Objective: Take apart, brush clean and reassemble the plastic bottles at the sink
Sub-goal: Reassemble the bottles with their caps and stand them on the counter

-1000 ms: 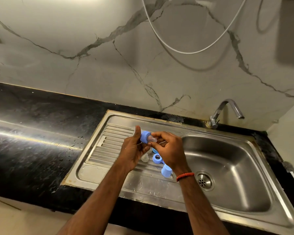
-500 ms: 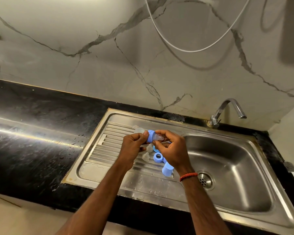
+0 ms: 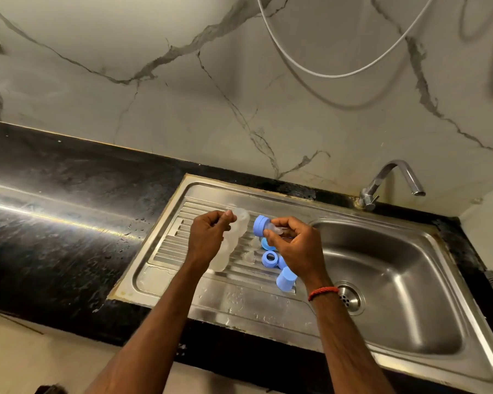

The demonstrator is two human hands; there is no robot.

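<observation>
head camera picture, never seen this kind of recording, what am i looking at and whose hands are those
There is no machine here. A person wears a camera on the head, so this one picture looks forward and down at their own two arms over a steel sink. The left hand grips a clear bottle. The right hand pinches a blue ring with a clear teat in it, held apart from the bottle. On the ribbed drainboard below the hands lie a second blue ring, a blue cap and a small clear piece. The tap is at the back right.
</observation>
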